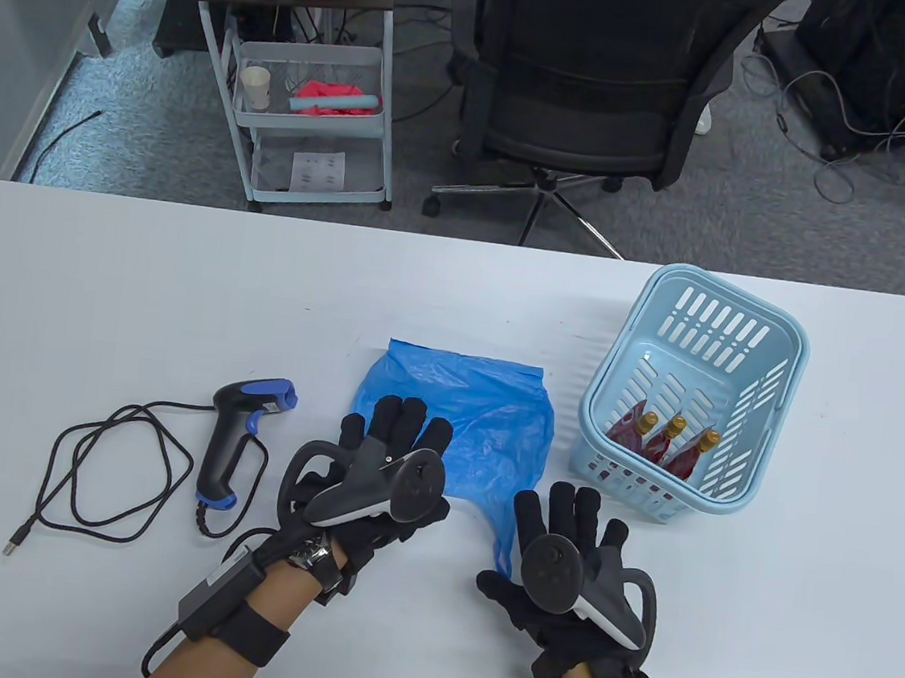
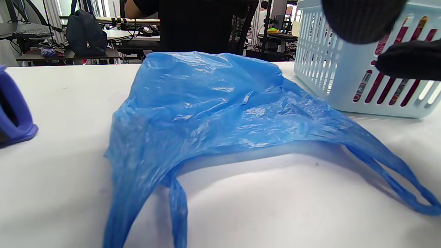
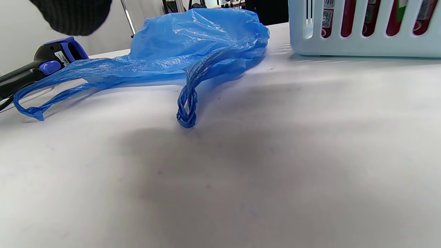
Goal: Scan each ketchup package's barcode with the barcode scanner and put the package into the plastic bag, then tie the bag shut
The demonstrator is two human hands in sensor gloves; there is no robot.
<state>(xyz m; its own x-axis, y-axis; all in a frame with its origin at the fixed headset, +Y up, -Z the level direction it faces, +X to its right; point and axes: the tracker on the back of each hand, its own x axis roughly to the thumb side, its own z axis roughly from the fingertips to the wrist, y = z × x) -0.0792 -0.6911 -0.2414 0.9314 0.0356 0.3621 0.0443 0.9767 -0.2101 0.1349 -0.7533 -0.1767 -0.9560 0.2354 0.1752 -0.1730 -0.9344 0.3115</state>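
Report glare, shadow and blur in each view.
Table view: even light, sharp, faint sheen on the plastic bag. Left wrist view: highlights on the bag, soft shadow beneath it, scanner and fingertips blurred at the edges. Right wrist view: broad soft shadow across the table, near surface out of focus.

A white table (image 1: 141, 306) spans the lower part of the table view. Beyond its far edge, at about 12 o'clock, stands a black office chair (image 1: 600, 88) on a chrome star base. At about 11 o'clock is a white wire-shelf cart (image 1: 313, 122); its middle shelf holds a paper cup (image 1: 257, 87), a red cloth (image 1: 329, 89) and a pale blue roll (image 1: 336, 105). Tangled cables (image 1: 864, 116) lie on the grey carpet at 1 o'clock.
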